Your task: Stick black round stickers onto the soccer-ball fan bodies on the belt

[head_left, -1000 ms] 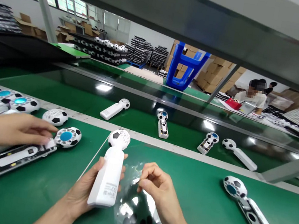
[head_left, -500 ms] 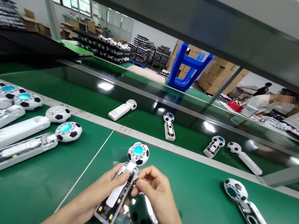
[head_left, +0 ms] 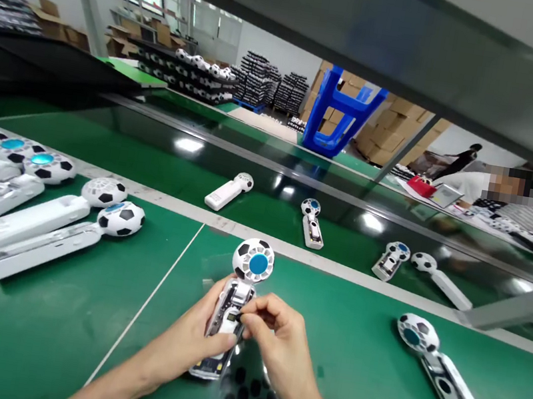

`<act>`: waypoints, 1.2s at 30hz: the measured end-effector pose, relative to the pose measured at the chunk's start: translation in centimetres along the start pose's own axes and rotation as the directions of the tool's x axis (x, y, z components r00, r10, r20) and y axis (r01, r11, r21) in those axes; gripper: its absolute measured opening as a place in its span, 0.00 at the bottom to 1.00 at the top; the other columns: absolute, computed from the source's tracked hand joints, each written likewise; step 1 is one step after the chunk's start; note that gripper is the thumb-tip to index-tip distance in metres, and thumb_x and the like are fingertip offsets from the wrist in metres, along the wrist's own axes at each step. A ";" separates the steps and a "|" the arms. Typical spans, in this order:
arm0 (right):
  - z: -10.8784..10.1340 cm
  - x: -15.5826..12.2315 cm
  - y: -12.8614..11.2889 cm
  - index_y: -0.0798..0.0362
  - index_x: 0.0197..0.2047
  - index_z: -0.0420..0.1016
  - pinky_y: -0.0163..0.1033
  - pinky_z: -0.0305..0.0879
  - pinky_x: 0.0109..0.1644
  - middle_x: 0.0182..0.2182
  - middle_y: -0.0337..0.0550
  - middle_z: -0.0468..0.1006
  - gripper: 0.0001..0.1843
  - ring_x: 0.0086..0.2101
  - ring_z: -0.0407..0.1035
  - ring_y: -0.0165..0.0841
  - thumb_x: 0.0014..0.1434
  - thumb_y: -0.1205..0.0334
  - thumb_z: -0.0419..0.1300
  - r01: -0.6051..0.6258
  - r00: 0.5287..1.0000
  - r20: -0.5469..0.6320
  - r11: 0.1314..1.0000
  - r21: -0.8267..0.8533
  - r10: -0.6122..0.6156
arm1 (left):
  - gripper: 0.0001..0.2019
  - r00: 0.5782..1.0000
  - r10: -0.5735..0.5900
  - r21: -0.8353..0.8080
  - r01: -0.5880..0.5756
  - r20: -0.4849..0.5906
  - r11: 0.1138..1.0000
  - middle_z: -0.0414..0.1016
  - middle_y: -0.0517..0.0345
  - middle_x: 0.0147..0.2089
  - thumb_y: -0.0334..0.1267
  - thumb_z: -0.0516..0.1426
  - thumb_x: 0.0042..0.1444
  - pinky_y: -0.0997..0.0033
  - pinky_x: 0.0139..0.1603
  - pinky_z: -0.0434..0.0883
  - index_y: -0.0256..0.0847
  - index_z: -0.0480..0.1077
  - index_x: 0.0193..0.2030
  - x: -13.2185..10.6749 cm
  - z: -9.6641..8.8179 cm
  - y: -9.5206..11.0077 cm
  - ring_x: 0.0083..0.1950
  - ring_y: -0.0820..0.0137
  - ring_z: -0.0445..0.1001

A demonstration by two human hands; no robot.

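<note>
On the green workbench (head_left: 43, 333), a soccer-ball handheld fan (head_left: 252, 261) was grasped by the left hand (head_left: 183, 341) and pinched at its open casing (head_left: 224, 328) by the right hand (head_left: 275, 336); a slip could have dropped it.

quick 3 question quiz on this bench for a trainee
1. Which hand grips the football-headed unit, left or right?
2. True or false: the clear sheet of black dots lies on the green mat.
3. What colour is the disc in the middle of the unit's head?
a) red
b) blue
c) yellow

Key: 1. the left hand; 2. true; 3. b
</note>
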State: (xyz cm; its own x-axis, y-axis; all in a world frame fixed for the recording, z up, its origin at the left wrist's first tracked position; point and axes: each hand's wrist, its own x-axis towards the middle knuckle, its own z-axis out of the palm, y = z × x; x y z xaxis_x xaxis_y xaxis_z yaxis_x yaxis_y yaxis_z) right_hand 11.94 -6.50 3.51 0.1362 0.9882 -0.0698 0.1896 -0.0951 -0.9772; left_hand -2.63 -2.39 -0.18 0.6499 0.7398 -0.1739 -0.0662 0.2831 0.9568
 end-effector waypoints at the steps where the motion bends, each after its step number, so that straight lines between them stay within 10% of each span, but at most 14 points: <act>1: 0.0 -0.2 -0.1 0.54 0.26 0.71 0.33 0.61 0.32 0.24 0.36 0.69 0.05 0.25 0.65 0.27 0.52 0.67 0.56 0.047 0.999 0.002 0.995 -0.088 -0.047 | 0.38 1.000 0.006 0.024 -0.006 0.008 1.000 0.57 0.51 0.63 0.40 0.57 0.49 0.64 0.59 0.58 0.43 0.44 0.65 0.0 0.0 0.0 0.62 0.58 0.56; 8: 0.1 -0.9 -0.3 0.52 0.31 0.71 0.30 0.58 0.34 0.28 0.36 0.71 0.08 0.30 0.65 0.26 0.57 0.72 0.54 0.254 0.966 0.048 0.898 -0.359 -0.254 | 0.39 1.000 0.025 0.157 -0.025 0.000 0.987 0.56 0.51 0.64 0.35 0.54 0.48 0.62 0.61 0.57 0.41 0.41 0.66 0.1 0.0 -0.1 0.65 0.57 0.53; 27: 0.8 -1.3 0.0 0.52 0.29 0.70 0.31 0.58 0.33 0.26 0.35 0.68 0.08 0.28 0.64 0.26 0.57 0.72 0.54 0.227 0.967 -0.015 0.887 -0.403 -0.254 | 0.37 0.999 0.041 0.087 -0.041 0.008 0.995 0.56 0.51 0.64 0.35 0.55 0.48 0.61 0.62 0.56 0.41 0.43 0.65 0.1 0.5 -0.5 0.65 0.58 0.52; 36: 1.3 -1.9 1.9 0.49 0.46 0.70 0.34 0.66 0.36 0.39 0.45 0.65 0.20 0.36 0.67 0.30 0.61 0.76 0.43 0.461 0.872 0.013 0.813 -0.355 -0.489 | 0.34 0.999 0.053 0.004 -0.053 0.000 0.999 0.53 0.50 0.65 0.49 0.53 0.56 0.63 0.64 0.54 0.40 0.44 0.65 0.0 0.1 -0.3 0.67 0.57 0.48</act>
State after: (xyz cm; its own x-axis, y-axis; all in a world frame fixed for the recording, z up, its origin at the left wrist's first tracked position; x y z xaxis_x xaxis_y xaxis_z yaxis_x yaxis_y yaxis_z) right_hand 10.76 -8.43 1.52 0.0137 0.9099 0.4146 0.5620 0.3360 -0.7558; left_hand -2.57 -2.50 -0.43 0.6455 0.7539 -0.1225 -0.0982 0.2410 0.9656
